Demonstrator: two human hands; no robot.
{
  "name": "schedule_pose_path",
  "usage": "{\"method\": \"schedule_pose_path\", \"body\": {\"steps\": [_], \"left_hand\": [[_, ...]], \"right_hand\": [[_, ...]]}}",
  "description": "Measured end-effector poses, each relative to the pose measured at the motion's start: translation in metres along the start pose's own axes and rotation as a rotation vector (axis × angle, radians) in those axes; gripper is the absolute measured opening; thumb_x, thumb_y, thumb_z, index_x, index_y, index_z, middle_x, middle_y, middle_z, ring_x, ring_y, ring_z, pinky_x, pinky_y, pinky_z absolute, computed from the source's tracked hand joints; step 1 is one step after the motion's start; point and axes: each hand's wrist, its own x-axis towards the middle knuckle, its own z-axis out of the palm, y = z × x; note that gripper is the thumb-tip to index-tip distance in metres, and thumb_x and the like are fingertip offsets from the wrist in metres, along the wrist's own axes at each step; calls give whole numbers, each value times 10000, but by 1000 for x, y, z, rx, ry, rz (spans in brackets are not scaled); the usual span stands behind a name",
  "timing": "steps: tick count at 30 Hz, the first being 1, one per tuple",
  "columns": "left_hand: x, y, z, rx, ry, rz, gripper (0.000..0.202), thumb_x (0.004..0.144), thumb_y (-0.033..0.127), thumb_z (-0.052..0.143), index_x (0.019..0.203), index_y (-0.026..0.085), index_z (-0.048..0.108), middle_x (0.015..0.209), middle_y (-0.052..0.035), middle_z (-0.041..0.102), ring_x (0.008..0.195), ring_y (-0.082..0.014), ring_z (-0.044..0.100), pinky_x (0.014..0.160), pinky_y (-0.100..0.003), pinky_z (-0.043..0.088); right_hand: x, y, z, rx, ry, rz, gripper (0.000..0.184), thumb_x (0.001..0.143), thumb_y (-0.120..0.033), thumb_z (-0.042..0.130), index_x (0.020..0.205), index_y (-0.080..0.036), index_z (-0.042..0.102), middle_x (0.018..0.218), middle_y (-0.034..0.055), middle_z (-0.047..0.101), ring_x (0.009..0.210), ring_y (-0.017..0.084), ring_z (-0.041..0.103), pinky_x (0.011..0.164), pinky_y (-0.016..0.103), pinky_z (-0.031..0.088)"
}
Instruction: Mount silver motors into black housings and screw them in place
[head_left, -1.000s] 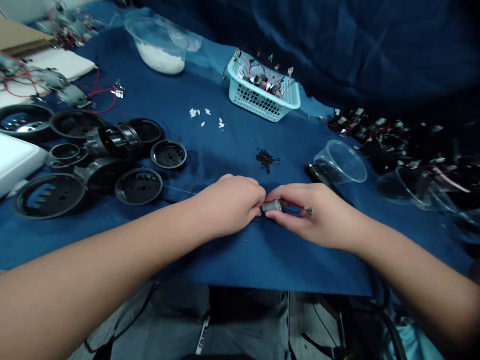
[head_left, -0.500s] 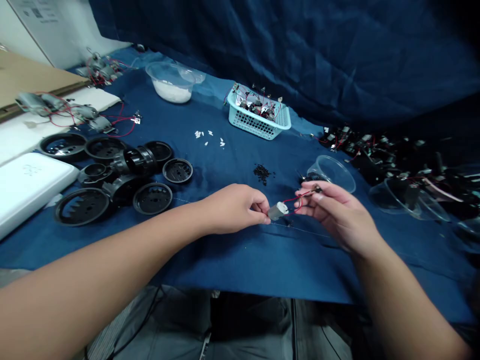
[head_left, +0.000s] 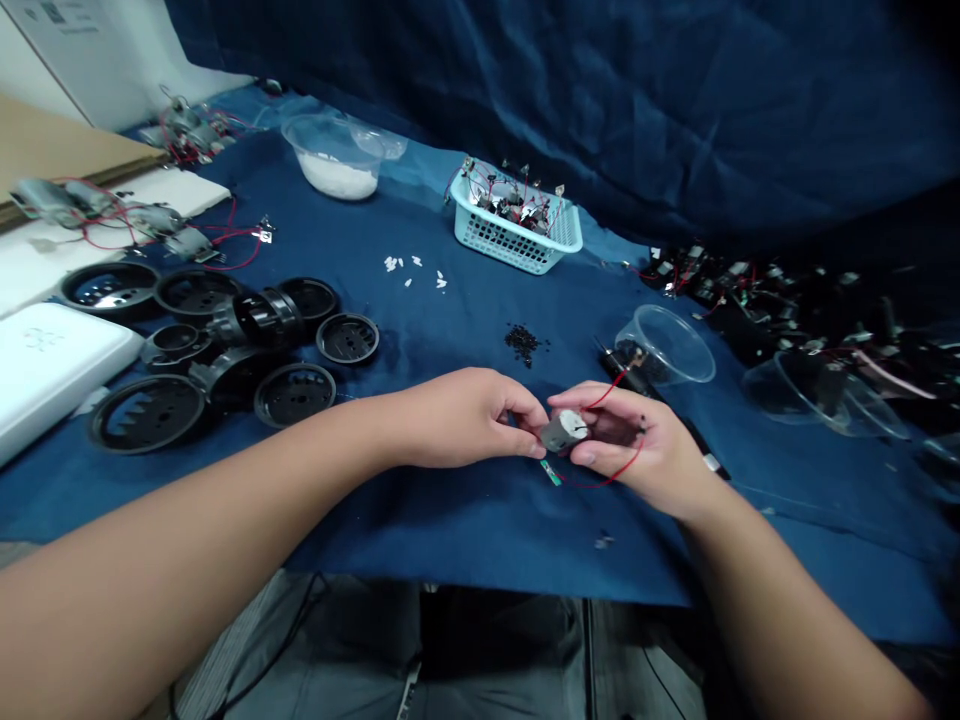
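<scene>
A small grey electric motor (head_left: 562,431) with a white end cap is held just above the blue cloth. My left hand (head_left: 472,420) pinches its left end between thumb and fingers. My right hand (head_left: 652,445) closes thumb and index finger around its other end, palm partly facing up. Red wires trail from the motor, one rising past the right fingers and one looping below the thumb. A small green circuit board (head_left: 551,473) hangs beneath the motor. Behind the right hand lies a long black tool (head_left: 697,445), partly hidden.
Black plastic rings and housings (head_left: 296,395) lie at left, beside a white box (head_left: 64,370). Wired motors (head_left: 184,240) are behind them. A light-blue basket (head_left: 510,245) of wired parts, a tub of white bits (head_left: 337,180), black bits (head_left: 521,343) and a clear cup (head_left: 686,350) stand farther back.
My right hand has moved down and left from the wires onto the motor. The motor has shifted slightly right, and the green board now shows below it. The left hand keeps its pinch.
</scene>
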Motion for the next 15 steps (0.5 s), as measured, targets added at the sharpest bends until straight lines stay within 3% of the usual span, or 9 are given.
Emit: {"method": "schedule_pose_path", "body": {"steps": [5, 10, 12, 15], "left_hand": [[1, -4, 4, 226, -6, 52, 118, 988, 249, 689, 927, 180, 763, 944, -2, 684, 869, -148, 622, 783, -278, 420], [0, -2, 4, 264, 147, -14, 199, 980, 212, 633, 1143, 198, 747, 1055, -23, 724, 916, -167, 645, 809, -288, 443], [1, 2, 2, 194, 222, -75, 181, 988, 263, 617, 1120, 213, 732, 1020, -7, 747, 894, -169, 658, 778, -291, 445], [2, 5, 3, 54, 260, -135, 220, 987, 430, 651, 1041, 227, 716, 969, 10, 760, 850, -167, 669, 720, -289, 436]], "right_hand": [[0, 9, 19, -181, 32, -118, 215, 862, -310, 901, 1058, -247, 838, 1015, 64, 728, 791, 162, 704, 678, 282, 610], [2, 18, 25, -243, 141, -12, 257, 909, -451, 842, 1031, -237, 768, 1018, 77, 700, 837, 197, 672, 701, 322, 587], [4, 21, 26, -256, 160, 43, 283, 928, -471, 816, 1071, -234, 754, 985, 69, 693, 815, 193, 652, 703, 324, 570], [10, 23, 28, -311, 163, -1, 245, 934, -428, 811, 1070, -234, 750, 959, 55, 684, 806, 185, 630, 708, 319, 542]]}}
